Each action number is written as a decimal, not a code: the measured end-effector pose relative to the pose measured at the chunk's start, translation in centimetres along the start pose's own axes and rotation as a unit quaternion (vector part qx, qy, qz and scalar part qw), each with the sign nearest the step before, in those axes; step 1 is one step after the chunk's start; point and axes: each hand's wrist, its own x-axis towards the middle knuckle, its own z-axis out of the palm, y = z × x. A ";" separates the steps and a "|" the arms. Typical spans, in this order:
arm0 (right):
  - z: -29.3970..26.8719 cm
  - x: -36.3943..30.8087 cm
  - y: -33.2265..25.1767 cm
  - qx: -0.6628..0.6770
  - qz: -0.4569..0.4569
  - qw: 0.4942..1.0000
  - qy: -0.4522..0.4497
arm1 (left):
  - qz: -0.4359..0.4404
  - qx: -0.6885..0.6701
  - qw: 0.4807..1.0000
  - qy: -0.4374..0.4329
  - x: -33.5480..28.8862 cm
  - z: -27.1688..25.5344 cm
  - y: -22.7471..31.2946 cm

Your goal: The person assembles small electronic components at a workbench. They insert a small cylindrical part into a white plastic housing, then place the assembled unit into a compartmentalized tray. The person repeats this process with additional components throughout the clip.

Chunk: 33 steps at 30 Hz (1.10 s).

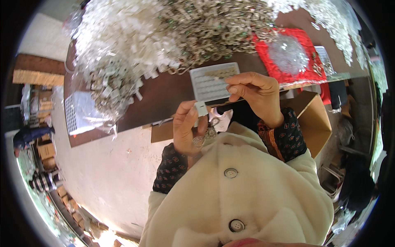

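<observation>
My left hand (188, 127) pinches a small white card (201, 108) with a dark slit in it, held in front of my coat at the table's near edge. A metal chain (210, 131) dangles beside those fingers; whether it joins the card I cannot tell. My right hand (256, 92) is closed in a pinch, thumb against index finger, over the right side of a white tray (198, 95). Whatever sits between its fingertips is too small to name. The tray has rows of shallow slots, and small gold-coloured pieces (224, 72) lie in its far part.
Heaps of white tags (119, 33) and metal chain pieces (214, 29) cover the back of the brown table (135, 108). A bag of tagged pieces (111, 88) and another slotted tray (80, 115) lie left. Right are a red cloth (310, 45) with clear plastic and a cardboard box (317, 119).
</observation>
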 end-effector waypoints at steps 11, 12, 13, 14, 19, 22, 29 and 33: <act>6.4 0.1 0.2 0.049 0.006 0.997 -0.065 | 0.048 -0.061 0.997 -0.001 -0.9 -1.2 1.7; 6.6 0.1 0.2 0.018 -0.024 0.997 -0.065 | 0.053 -0.050 0.997 -0.004 -0.9 -1.2 1.6; 6.8 0.1 0.3 0.009 -0.031 0.997 -0.076 | 0.043 -0.054 0.998 -0.011 -1.0 -1.2 1.7; 7.0 0.0 0.3 -0.003 -0.019 0.997 -0.079 | 0.046 -0.049 0.998 -0.001 -1.0 -1.2 1.6; 7.5 -0.3 0.2 -0.036 -0.002 0.995 -0.094 | 0.042 -0.054 0.998 -0.013 -1.2 -1.4 1.8; 7.7 -0.2 0.3 -0.037 -0.026 0.994 -0.096 | 0.051 -0.041 0.998 0.021 -1.3 -1.2 1.9; 6.5 0.1 -0.1 0.028 0.070 0.988 -0.131 | 0.030 -0.027 0.999 0.020 -1.0 -1.7 1.6; 6.3 0.2 -0.1 -0.055 0.031 0.987 -0.148 | 0.032 -0.030 0.999 0.011 -1.1 -2.0 1.6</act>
